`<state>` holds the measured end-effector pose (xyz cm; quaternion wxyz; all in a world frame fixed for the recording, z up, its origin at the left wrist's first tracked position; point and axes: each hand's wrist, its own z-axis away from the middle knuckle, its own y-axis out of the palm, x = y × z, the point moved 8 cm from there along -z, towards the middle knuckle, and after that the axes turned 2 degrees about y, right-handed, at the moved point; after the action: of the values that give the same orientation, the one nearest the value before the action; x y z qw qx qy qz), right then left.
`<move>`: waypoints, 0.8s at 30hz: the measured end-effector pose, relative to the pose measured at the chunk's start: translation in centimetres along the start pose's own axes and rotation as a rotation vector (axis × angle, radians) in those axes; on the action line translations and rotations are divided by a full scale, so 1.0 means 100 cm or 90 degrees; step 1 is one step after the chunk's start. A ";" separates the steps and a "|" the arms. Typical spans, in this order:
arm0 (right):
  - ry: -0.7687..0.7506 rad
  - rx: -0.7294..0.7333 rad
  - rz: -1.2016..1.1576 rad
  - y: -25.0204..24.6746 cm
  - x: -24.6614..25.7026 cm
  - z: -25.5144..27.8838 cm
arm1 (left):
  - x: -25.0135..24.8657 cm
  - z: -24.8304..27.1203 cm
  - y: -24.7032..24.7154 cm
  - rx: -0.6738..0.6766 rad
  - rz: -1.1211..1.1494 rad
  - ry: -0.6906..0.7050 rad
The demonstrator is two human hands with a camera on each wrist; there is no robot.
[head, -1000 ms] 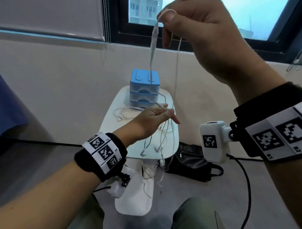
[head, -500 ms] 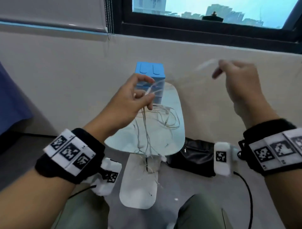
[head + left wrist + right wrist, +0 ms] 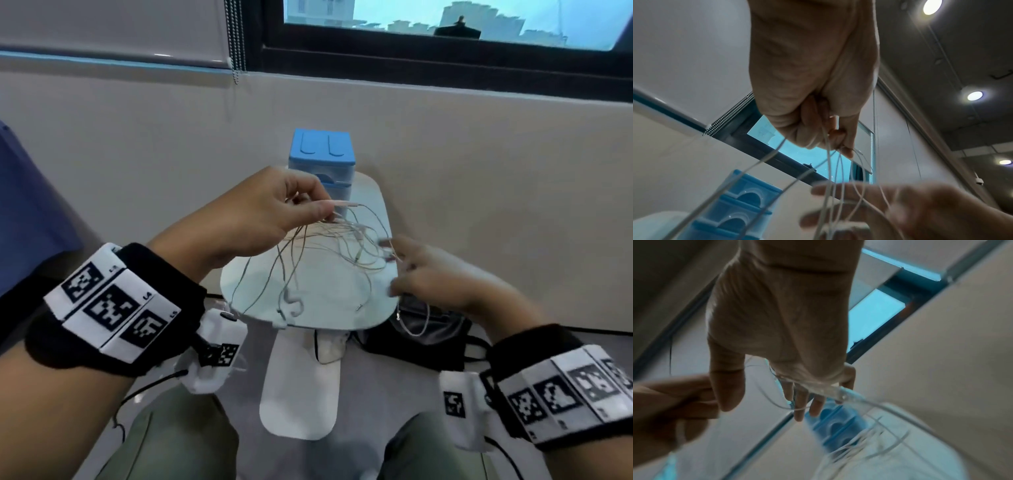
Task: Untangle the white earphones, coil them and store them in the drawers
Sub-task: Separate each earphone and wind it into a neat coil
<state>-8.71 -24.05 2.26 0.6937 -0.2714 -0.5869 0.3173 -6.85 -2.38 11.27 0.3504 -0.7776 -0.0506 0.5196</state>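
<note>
The white earphones [image 3: 337,240] hang as a loose tangle over the small white table [image 3: 373,308], with two earbuds [image 3: 294,303] dangling near its front edge. My left hand [image 3: 325,209] is raised above the table and pinches several strands between thumb and fingers; the left wrist view shows the wires [image 3: 829,162] running down from that pinch. My right hand [image 3: 400,270], blurred, is at the tangle's right side with its fingers spread, and strands [image 3: 828,386] lie across them. The blue drawers [image 3: 322,156] stand at the table's far end, both shut.
A black bag [image 3: 431,339] lies on the floor under the table's right edge, with a wire loop hanging over it. The table's white foot [image 3: 301,394] stands between my knees. A wall is close behind the drawers, and a bead cord [image 3: 236,51] hangs at the window.
My right hand has come down from high on the right, where it held a strand up, to the tangle's right side. The left hand keeps its pinch, and the wires now sag lower.
</note>
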 end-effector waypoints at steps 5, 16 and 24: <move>-0.251 0.127 -0.383 0.028 0.095 0.013 | -0.011 -0.005 0.007 0.023 0.044 0.019; -0.243 0.065 -0.284 0.016 0.087 -0.006 | 0.014 -0.002 -0.020 -0.114 0.197 -0.016; -0.137 -0.003 -0.214 -0.032 0.066 -0.025 | 0.077 -0.015 -0.017 -0.191 0.363 -0.190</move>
<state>-5.17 -21.11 8.48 0.6695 -0.1355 -0.6957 0.2226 -1.64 1.59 6.70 0.0621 -0.7189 0.0424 0.6911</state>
